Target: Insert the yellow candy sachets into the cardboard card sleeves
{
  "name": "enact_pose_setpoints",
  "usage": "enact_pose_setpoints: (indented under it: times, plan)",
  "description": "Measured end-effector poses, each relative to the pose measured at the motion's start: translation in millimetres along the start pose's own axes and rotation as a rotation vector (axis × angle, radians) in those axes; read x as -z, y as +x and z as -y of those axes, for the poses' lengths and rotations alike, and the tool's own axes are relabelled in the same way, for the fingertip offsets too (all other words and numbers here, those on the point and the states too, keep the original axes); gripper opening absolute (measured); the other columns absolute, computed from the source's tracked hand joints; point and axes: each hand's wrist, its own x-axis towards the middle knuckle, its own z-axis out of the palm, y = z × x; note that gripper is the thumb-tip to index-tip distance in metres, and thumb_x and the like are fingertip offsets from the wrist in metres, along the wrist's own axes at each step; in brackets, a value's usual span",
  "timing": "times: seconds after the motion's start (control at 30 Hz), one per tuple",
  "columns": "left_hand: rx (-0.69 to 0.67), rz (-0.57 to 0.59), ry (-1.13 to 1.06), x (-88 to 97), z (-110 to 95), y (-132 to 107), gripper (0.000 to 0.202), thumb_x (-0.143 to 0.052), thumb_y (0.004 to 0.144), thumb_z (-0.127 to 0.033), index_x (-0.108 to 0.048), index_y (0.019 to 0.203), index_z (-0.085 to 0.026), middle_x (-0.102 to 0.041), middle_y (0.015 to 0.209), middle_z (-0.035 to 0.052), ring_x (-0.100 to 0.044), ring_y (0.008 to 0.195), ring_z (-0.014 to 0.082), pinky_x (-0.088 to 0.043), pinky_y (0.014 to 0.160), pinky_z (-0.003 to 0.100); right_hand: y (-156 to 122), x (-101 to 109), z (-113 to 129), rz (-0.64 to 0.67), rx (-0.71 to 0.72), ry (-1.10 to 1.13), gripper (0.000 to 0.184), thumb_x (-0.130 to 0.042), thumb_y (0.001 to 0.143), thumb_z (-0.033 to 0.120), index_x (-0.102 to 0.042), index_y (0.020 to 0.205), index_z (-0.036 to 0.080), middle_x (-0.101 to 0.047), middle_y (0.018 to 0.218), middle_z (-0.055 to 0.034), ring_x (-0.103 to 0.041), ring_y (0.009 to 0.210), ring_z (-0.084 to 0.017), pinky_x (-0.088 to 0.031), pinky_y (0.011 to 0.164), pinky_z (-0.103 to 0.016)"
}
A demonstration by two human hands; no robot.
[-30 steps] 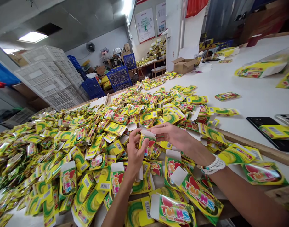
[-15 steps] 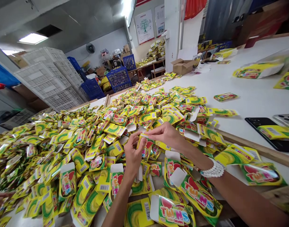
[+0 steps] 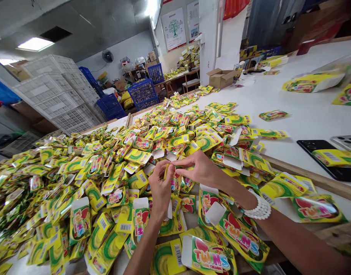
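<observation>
My left hand is closed around a small yellow and green candy box, held upright above the pile with its thumb on the near side. My right hand, with a white beaded bracelet on the wrist, has its index finger and thumb at the top end of the same box. Fingers cover most of the box's top. Below the hands lie more boxes, among them a TWINS box with a white end flap sticking out and another TWINS box beside it.
A wide heap of boxes spreads left and back across the white table. Phones lie at the right behind a wooden strip. A cardboard carton, white crates and blue crates stand farther back.
The white flap visible at the box's top is no longer seen, and my right index finger now lies over that end. Another person's hand at the lower left has left the view.
</observation>
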Motion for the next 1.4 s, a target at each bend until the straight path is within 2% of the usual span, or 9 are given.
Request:
enact_pose_setpoints:
  times: [0.2,0.4,0.57,0.63,0.73,0.87,1.03,1.2,1.4]
  plan:
    - [0.041,-0.001,-0.135,0.0,-5,-1,0.039,-0.064,0.097,-0.06,-0.068,0.104,-0.021,-0.07,0.086,0.001,-0.063,0.076,0.0142,-0.049,0.069,0.023,6,-5,-10,-0.097,-0.02,0.039,0.032,-0.079,0.08,0.029,-0.087,0.11,0.021,-0.086,0.094,-0.0066,-0.078,0.072,-0.024,-0.059,0.06,-0.031]
    - [0.087,-0.107,-0.446,2.4,-8,2,0.039,-0.058,0.099,-0.056,-0.059,0.123,-0.025,-0.07,0.088,0.0012,-0.061,0.058,0.0123,-0.037,0.042,0.019,-5,54,16,-0.307,-0.041,0.603,0.038,-0.095,0.06,0.05,-0.085,0.089,0.028,-0.081,0.082,-0.004,-0.071,0.065,-0.018,-0.055,0.059,-0.029]
    - [0.08,-0.209,-0.366,4.2,-2,6,0.02,-0.064,0.092,-0.034,-0.059,0.108,-0.022,-0.067,0.086,-0.0003,-0.057,0.055,0.0094,-0.038,0.042,0.017,-24,91,34,-0.497,0.069,0.752,0.061,-0.046,0.085,0.088,-0.079,0.093,0.037,-0.063,0.053,0.0117,-0.03,0.03,0.0,-0.026,0.045,-0.019]
    - [0.079,-0.22,-0.259,4.4,1,6,0.02,-0.062,0.085,-0.021,-0.06,0.105,-0.022,-0.067,0.089,-0.0007,-0.057,0.056,0.0084,-0.041,0.045,0.017,-17,84,27,-0.316,0.023,0.667,0.06,-0.055,0.085,0.082,-0.08,0.091,0.028,-0.067,0.054,0.0064,-0.043,0.032,-0.004,-0.033,0.046,-0.021]
    - [0.062,-0.188,-0.091,5.2,7,5,0.029,-0.052,0.077,-0.011,-0.063,0.103,-0.02,-0.07,0.091,0.0006,-0.06,0.056,0.0092,-0.045,0.05,0.019,-1,54,8,-0.019,-0.07,0.345,0.039,-0.087,0.073,0.054,-0.082,0.088,0.019,-0.081,0.075,-0.0078,-0.075,0.063,-0.021,-0.055,0.061,-0.032]
    - [0.038,-0.044,0.147,6.1,17,6,0.04,-0.048,0.072,-0.004,-0.07,0.101,-0.021,-0.075,0.094,0.0033,-0.067,0.065,0.0147,-0.051,0.06,0.025,5,4,-6,0.163,-0.075,-0.179,0.039,-0.082,0.082,0.035,-0.08,0.118,0.02,-0.084,0.092,-0.009,-0.078,0.079,-0.026,-0.056,0.071,-0.033]
    - [-0.148,0.121,0.251,5.1,31,10,0.052,-0.047,0.066,0.003,-0.077,0.102,-0.02,-0.076,0.117,0.0083,-0.071,0.108,0.0244,-0.056,0.094,0.036,-9,-34,1,0.296,-0.03,-0.734,0.044,-0.066,0.093,0.016,-0.067,0.137,0.01,-0.082,0.103,-0.0181,-0.078,0.094,-0.032,-0.049,0.073,-0.032]
    - [-0.117,0.16,0.234,7.8,31,10,0.067,-0.047,0.072,0.004,-0.068,0.13,-0.022,-0.072,0.127,0.0099,-0.069,0.103,0.0227,-0.056,0.083,0.033,1,-26,-8,0.088,-0.102,-0.504,0.033,-0.06,0.085,0.006,-0.083,0.105,0.018,-0.083,0.09,-0.0099,-0.078,0.083,-0.025,-0.049,0.071,-0.029]
    - [-0.258,0.337,0.216,6.4,14,4,0.06,-0.056,0.089,-0.007,-0.055,0.146,-0.027,-0.062,0.149,0.0101,-0.056,0.14,0.0291,-0.046,0.117,0.048,15,10,-17,-0.191,-0.373,0.143,0.017,-0.064,0.08,0.015,-0.08,0.076,0.017,-0.072,0.057,-0.0021,-0.069,0.052,-0.017,-0.05,0.055,-0.025]
